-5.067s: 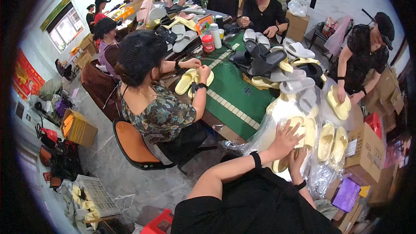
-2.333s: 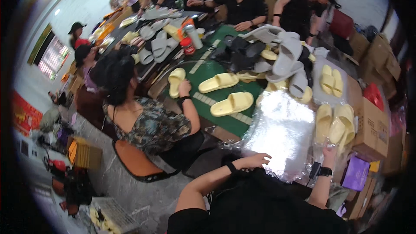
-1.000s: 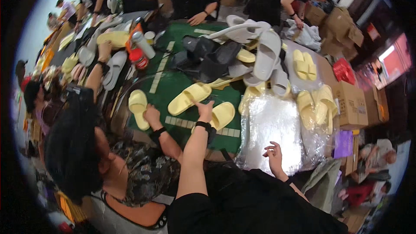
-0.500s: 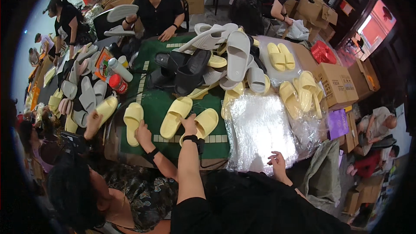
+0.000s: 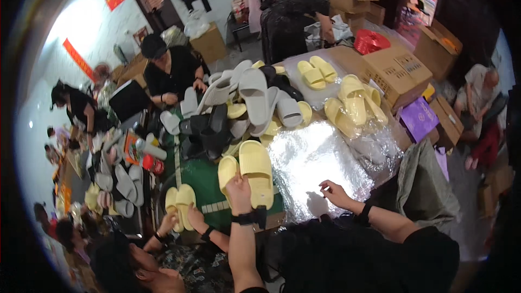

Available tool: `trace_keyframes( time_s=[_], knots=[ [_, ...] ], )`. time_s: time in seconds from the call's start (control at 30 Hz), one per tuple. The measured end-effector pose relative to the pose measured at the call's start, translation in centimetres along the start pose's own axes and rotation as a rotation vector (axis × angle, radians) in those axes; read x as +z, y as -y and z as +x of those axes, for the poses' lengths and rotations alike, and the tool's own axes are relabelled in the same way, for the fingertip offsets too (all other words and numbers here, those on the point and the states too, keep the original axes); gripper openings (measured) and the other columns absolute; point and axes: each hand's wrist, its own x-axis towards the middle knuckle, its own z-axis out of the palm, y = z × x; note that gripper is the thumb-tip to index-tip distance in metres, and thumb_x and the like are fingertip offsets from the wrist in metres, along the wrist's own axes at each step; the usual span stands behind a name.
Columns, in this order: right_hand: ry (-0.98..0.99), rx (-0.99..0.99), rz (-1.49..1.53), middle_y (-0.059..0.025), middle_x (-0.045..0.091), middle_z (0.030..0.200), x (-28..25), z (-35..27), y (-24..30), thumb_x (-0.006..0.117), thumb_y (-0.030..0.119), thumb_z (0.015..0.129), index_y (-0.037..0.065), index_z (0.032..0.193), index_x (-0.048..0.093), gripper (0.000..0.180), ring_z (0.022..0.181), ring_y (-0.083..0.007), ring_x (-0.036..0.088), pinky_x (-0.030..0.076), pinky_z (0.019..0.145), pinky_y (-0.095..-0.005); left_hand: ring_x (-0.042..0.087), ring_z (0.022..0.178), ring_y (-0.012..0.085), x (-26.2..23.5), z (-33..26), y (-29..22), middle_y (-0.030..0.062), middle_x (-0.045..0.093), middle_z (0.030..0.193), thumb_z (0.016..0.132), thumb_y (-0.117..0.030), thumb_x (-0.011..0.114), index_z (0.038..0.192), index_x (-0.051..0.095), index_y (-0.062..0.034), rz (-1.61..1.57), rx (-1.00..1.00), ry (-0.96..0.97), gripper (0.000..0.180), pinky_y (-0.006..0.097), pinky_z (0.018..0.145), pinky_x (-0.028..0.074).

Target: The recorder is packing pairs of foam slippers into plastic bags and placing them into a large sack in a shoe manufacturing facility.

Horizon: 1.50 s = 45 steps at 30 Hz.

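While left hand grips pale yellow slipper, ridged sole; right hand pinches clear bag

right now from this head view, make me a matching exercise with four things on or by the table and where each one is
Things:
1. yellow slipper pair
2. clear plastic bags
3. red basket
4. purple box

Places:
A. far side, behind the cardboard boxes
B. under the left hand, on the green mat
C. right edge of the table, beside a cardboard box
D. just in front of the right hand

Pairs: 1-B, 2-D, 3-A, 4-C
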Motion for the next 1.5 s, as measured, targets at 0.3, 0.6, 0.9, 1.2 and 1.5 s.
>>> trace_keyframes(
  time_s=[0.3, 0.6, 0.9, 1.2, 1.5],
  knots=[
    [0.007, -0.272, 0.18, -0.0167, 0.027, 0.137, -3.2, 0.5, 5.7, 0.063, 0.021, 0.079, 0.012, 0.14, 0.003, 0.086, 0.118, -0.0266, 0.039, 0.035, 0.096, -0.036, 0.043, 0.108, 0.0276, 19.9, -12.2, -2.4, 0.016, 0.042, 0.124, 0.09, -0.011, 0.033, 0.125, 0.032, 0.0038, -0.794, -0.371, 0.078, 0.038, 0.043, 0.094, 0.037],
    [-0.231, -0.097, -0.11, -0.0247, 0.032, 0.132, -13.6, 7.7, -5.3, 0.058, 0.012, 0.071, 0.007, 0.137, 0.019, 0.077, 0.118, -0.0344, 0.039, 0.033, 0.097, -0.0351, 0.048, 0.091, 0.0162, 21.9, -15.0, 7.2, 0.0035, 0.051, 0.097, 0.081, -0.014, 0.052, 0.131, 0.036, -0.0099, 0.822, -0.435, 0.665, 0.053, 0.032, 0.081, 0.039],
    [-0.246, -0.057, -0.478, -0.0336, 0.024, 0.132, -4.7, 5.7, -7.8, 0.058, 0.031, 0.072, 0.02, 0.114, 0.057, 0.044, 0.122, -0.0488, 0.022, 0.023, 0.1, -0.0478, 0.045, 0.104, 0.0409, 16.3, -19.6, 16.2, 0.0232, 0.044, 0.119, 0.079, -0.028, 0.05, 0.117, 0.052, -0.0186, 1.701, 0.531, 1.184, 0.039, 0.047, 0.083, 0.042],
    [-0.246, -0.031, -0.694, -0.0335, 0.013, 0.137, 0.5, 7.8, -3.1, 0.057, 0.032, 0.069, 0.03, 0.116, 0.054, 0.047, 0.127, -0.05, 0.006, 0.012, 0.1, -0.0592, 0.022, 0.127, 0.0399, 9.4, -18.2, 22.3, 0.0203, 0.017, 0.141, 0.08, -0.042, 0.046, 0.131, 0.037, -0.0198, 1.89, 0.583, 1.284, 0.057, 0.059, 0.094, 0.026],
    [-0.073, 0.082, -0.606, -0.0217, 0.04, 0.123, -4.0, 11.4, -2.8, 0.05, 0.026, 0.074, 0.009, 0.105, 0.059, 0.036, 0.115, -0.0361, 0.04, 0.032, 0.089, -0.054, 0.022, 0.128, 0.0347, 11.8, -17.3, 19.2, 0.0126, 0.02, 0.142, 0.08, -0.043, 0.046, 0.132, 0.035, -0.0139, 1.929, 0.672, 1.237, 0.061, 0.058, 0.095, 0.025]
  ],
)
